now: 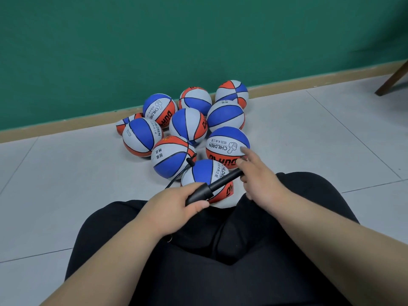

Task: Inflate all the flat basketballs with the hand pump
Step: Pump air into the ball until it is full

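Gripping a black plastic hand pump [217, 184] by its thick barrel end, L hand [176, 204] is closed round it. R hand [260, 175] meets the pump's far end w/ fingers spread; grip there cannot be told. One blue-white-orange rubber basketball [205, 173] sits under the pump, btwn both hands. Nine matching balls [187, 124] cluster beyond the hands on grey tiled floor [66, 173]; thin black hose [191, 161] runs fwd of L hand.
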